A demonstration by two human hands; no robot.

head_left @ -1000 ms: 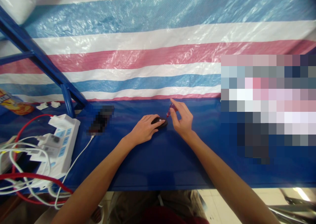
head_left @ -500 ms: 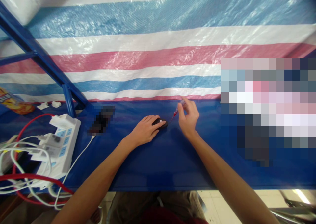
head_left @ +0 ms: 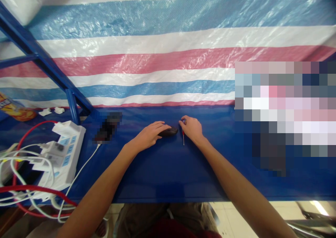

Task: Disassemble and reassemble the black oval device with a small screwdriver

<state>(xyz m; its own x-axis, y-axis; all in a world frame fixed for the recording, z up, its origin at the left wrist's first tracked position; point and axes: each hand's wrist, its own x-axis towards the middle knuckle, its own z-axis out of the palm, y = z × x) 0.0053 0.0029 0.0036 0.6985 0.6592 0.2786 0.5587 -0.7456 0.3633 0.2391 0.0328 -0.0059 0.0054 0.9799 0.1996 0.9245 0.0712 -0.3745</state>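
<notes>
A black computer mouse [head_left: 169, 131] rests on the blue tabletop [head_left: 168, 171] near the middle. My left hand [head_left: 149, 136] lies over its left end, fingers wrapped on the mouse. Just right of the mouse, my right hand [head_left: 192, 128] is closed on the handle of a small screwdriver [head_left: 183, 135], which has a red collar and a thin metal shaft. The shaft points down toward the table's front edge and is apart from the mouse. Most of the handle is hidden by my right fingers.
A white power strip [head_left: 72, 152] with plugs and tangled white and red cables is at the left. A blurred dark device [head_left: 107, 128] has a white cable. A blue metal frame [head_left: 52, 68] slants at the left. A pixelated area covers the right.
My right hand has moved slightly left and down, and the screwdriver has swung to point toward the front edge. The mouse has shifted a little left and turned under my left hand.
</notes>
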